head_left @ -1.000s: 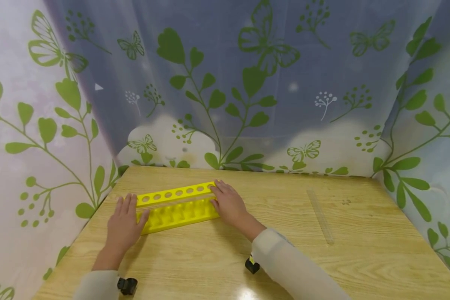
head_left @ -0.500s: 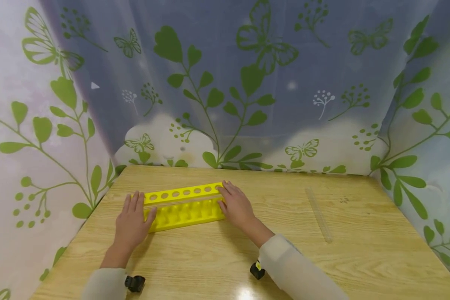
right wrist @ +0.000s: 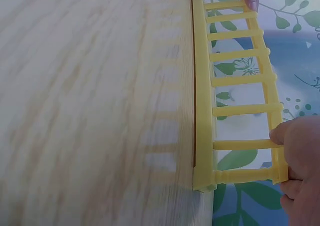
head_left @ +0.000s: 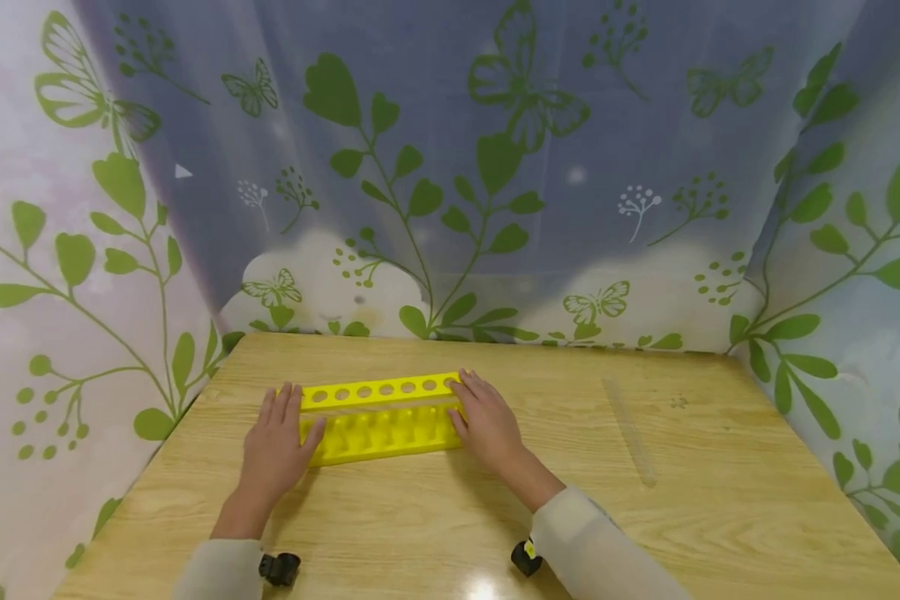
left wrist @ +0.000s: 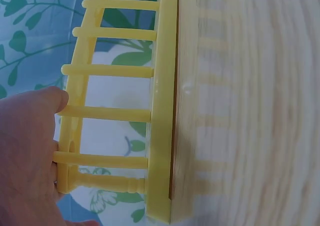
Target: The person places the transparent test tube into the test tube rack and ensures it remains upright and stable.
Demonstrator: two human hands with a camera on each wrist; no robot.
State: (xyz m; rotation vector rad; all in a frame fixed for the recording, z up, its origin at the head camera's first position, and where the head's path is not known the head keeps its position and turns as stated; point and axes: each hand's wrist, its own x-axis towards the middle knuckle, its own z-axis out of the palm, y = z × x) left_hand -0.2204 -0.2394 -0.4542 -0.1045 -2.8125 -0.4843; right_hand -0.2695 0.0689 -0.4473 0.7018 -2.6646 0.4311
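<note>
A yellow test tube rack (head_left: 382, 421) stands upright on the wooden table, a row of round holes along its top bar and a row of pegs below. My left hand (head_left: 276, 446) grips its left end. Seen from the left wrist, the thumb (left wrist: 59, 99) lies on the near side of the top bar, with fingers partly hidden behind. At the right end my right hand (head_left: 492, 429) holds the bar likewise, its thumb (right wrist: 280, 134) in front in the right wrist view. The base bar (right wrist: 202, 95) sits on the tabletop.
A long, thin transparent tube (head_left: 630, 433) lies on the table (head_left: 720, 500) to the right of the rack. Patterned curtains (head_left: 450, 167) rise behind the table and at both sides. Small black devices (head_left: 280, 569) hang at both wrists.
Both hands have shifted the rack a little to the right, and it now lies closer to parallel with the table's back edge. The transparent tube stays in its place.
</note>
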